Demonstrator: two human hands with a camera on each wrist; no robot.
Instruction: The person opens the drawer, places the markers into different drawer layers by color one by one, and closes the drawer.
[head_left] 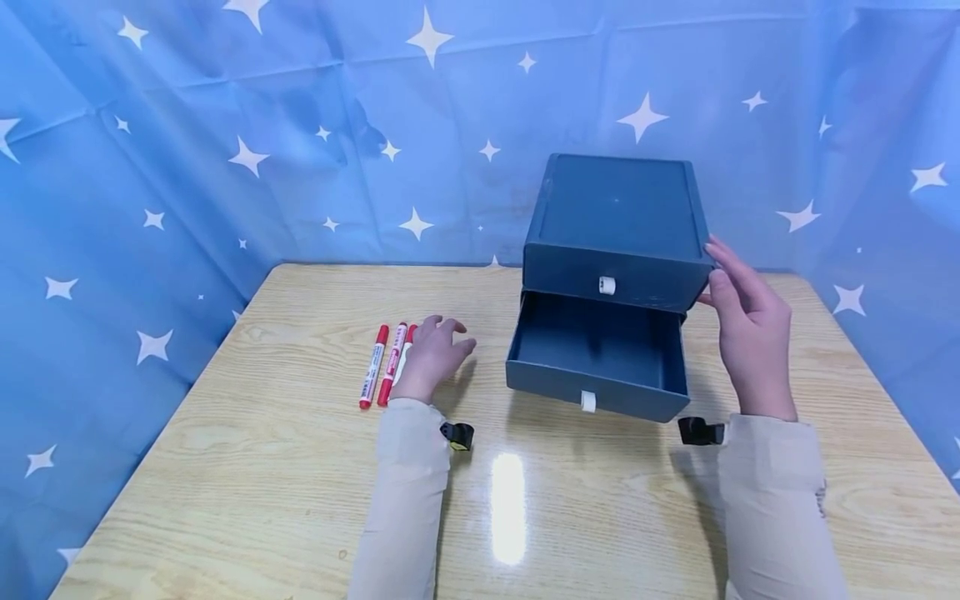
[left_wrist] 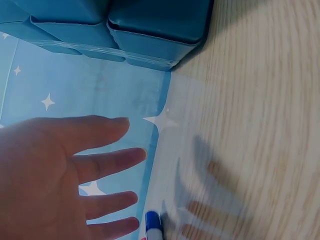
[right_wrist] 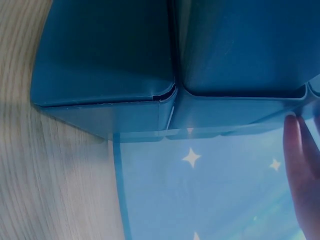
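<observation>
A dark blue two-drawer box (head_left: 615,208) stands at the back right of the table, its lower drawer (head_left: 592,342) pulled out with nothing seen inside. My right hand (head_left: 753,333) rests its fingers against the right side of the upper part. In the right wrist view a finger (right_wrist: 300,160) reaches the box's side. My left hand (head_left: 435,354) hovers over the table, fingers spread, holding nothing. Beside it lie red-capped markers (head_left: 373,367), one partly hidden by the hand. A blue-capped marker (left_wrist: 153,225) shows at the bottom of the left wrist view.
Small white pull tabs (head_left: 607,286) mark the drawer fronts. The wood-grain table (head_left: 262,450) runs back to a blue curtain (head_left: 337,125) with white stars. Dark wrist cameras (head_left: 701,431) stick out from both sleeves.
</observation>
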